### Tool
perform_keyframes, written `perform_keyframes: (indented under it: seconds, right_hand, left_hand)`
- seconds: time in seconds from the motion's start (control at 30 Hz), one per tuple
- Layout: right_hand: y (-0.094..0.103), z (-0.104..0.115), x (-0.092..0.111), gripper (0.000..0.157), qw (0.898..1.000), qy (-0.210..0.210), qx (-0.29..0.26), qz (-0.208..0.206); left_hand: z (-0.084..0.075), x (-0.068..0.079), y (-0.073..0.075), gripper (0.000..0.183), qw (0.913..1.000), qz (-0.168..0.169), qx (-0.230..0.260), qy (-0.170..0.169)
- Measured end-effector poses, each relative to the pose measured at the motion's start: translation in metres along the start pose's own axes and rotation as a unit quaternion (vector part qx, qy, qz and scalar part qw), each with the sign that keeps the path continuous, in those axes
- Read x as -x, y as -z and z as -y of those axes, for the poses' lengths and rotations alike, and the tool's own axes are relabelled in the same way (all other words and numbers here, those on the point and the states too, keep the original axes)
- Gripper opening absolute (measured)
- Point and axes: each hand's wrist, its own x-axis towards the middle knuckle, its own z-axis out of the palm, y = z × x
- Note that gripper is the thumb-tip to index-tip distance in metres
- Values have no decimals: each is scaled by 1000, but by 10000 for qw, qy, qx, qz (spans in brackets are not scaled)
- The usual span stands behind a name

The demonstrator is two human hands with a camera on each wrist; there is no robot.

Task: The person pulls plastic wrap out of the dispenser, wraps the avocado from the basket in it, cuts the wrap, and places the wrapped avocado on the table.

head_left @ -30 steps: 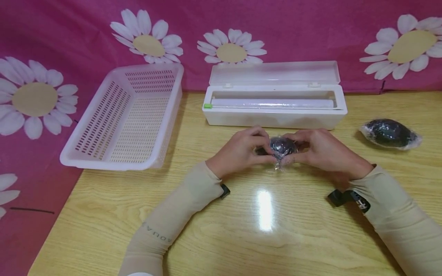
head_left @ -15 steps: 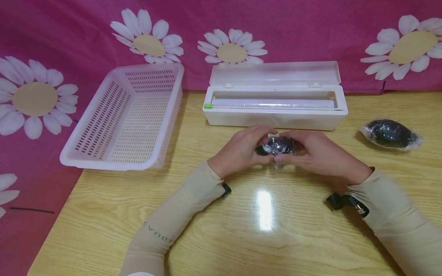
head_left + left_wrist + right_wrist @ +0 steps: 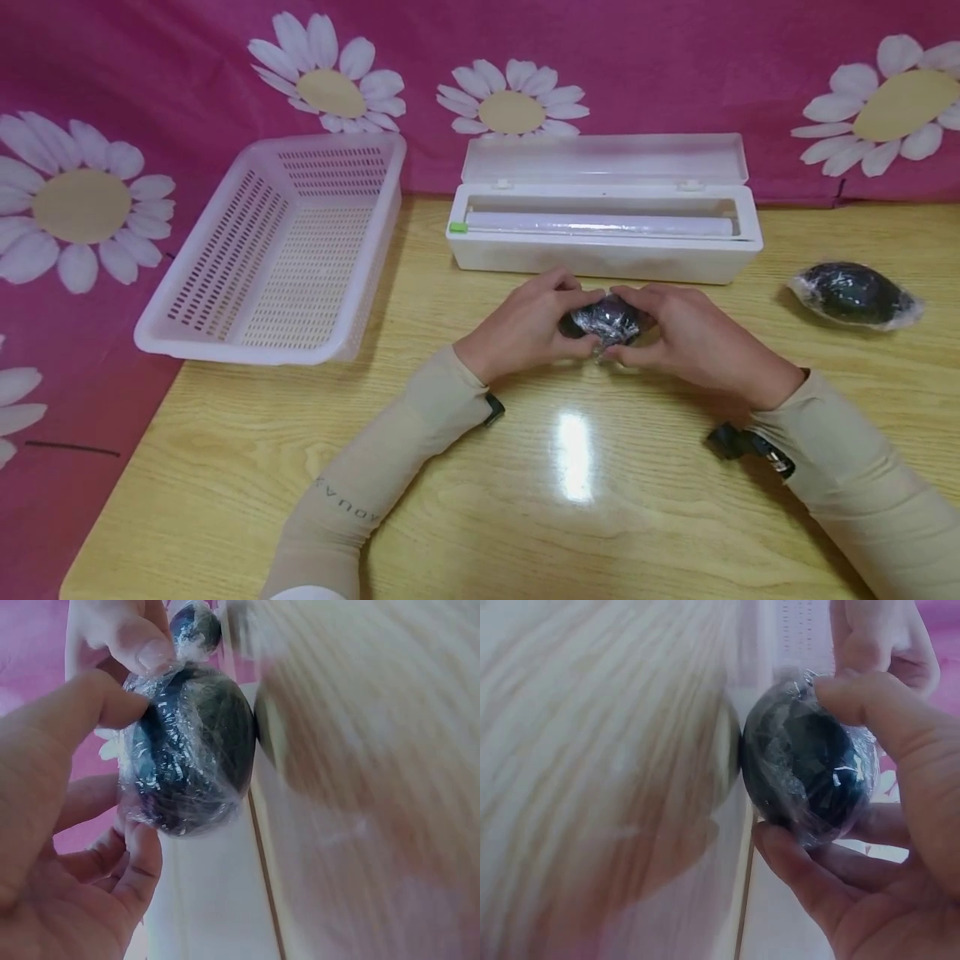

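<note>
A dark green, egg-shaped fruit that looks like an avocado [image 3: 609,315] rests on the table, wrapped in crinkled clear cling film. My left hand [image 3: 521,325] holds it from the left, thumb in front and fingers behind. From the other side my right hand [image 3: 693,337] grips it in the same way, the two thumbs close together near the front. Both wrist views show the wrapped avocado [image 3: 199,742] touching the tabletop, with film bunched at its ends. A second wrapped avocado [image 3: 855,294] lies apart on the right.
Just behind the hands stands a white cling film dispenser [image 3: 607,258], its lid raised, with a film roll [image 3: 600,223] inside and a green slider [image 3: 458,227] at its left end. A white slotted basket [image 3: 345,329] is at the left. Flowered pink cloth [image 3: 645,75] hangs behind the table.
My fingers have shifted their hold around the avocado, and the loose film at its front now shows less. The head view has moved slightly. Dispenser, basket and second avocado stay in place.
</note>
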Motion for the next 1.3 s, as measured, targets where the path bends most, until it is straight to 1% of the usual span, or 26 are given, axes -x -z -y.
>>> perform_keyframes:
  seconds: [0.1,0.23,0.37,0.47,0.6,0.73,0.87,1.0,1.13,1.23,1.3]
  right_hand:
    - [-2,1,0,74,10000,-6,34,-46]
    - [-3,2,-1,72,9999,-90,92,-111]
    - [-2,2,0,70,9999,-8,83,-113]
    - [0,3,1,68,10000,1,11,2]
    - [2,7,2,70,9999,-89,36,74]
    - [0,11,3,72,9997,11,215,-129]
    - [-1,12,3,73,9989,86,289,-362]
    - [-2,12,4,72,9982,153,370,-455]
    - [-1,11,4,65,9967,345,598,-418]
    - [-2,10,4,62,9961,431,665,-384]
    - [-3,10,3,61,9965,410,638,-349]
  left_hand:
    - [1,1,-1,66,9999,7,-105,-80]
    - [1,1,-1,72,9998,-12,-190,-100]
    - [0,0,-1,70,9989,-51,-443,-136]
    - [-3,0,0,71,9987,48,-497,-29]
    - [-7,3,1,71,9987,193,-431,188]
    - [-9,3,2,69,9983,218,-487,237]
    - [-8,3,2,71,9988,207,-395,179]
    - [-5,2,2,63,9998,123,-142,-34]
    - [-4,1,1,50,9997,104,-69,-193]
    - [-5,1,-1,49,9995,148,-183,-210]
    - [-4,2,0,54,9995,219,-138,-192]
